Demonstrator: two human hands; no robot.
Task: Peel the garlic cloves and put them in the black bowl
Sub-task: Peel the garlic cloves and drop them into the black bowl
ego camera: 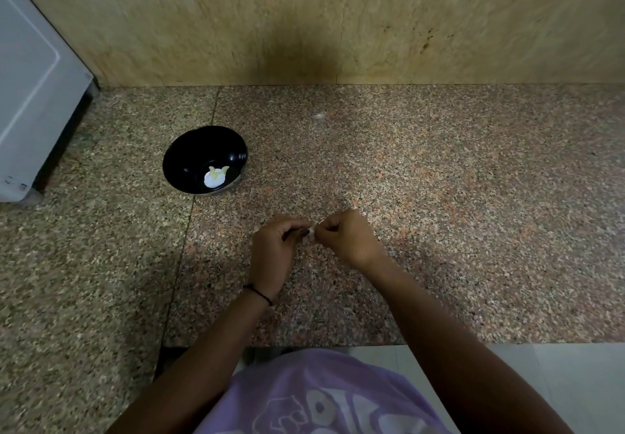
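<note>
A small pale garlic clove (311, 231) is pinched between the fingertips of both hands, low over the counter and toward its front edge. I can make out only a sliver of it, because the fingers cover the rest. The left hand (274, 247) has its fingers curled inward and its thumb closed against the clove from the left. The right hand (345, 235) is bunched like a loose fist, its fingertips nipping the same clove from the right, so the two hands meet at that point. A thin black band (258, 293) circles the left wrist. Farther back and to the left, well apart from the hands, the black bowl (189, 151) stands upright on the speckled granite counter (456, 196). A few pale peeled pieces (215, 176) lie in its bottom. A white appliance (30, 95) stands at the counter's far left, against a beige stone wall (236, 17). A small pale speck (318, 116) lies on the counter nearer the wall; I cannot tell what it is. A purple printed shirt (321, 399) fills the bottom edge.
</note>
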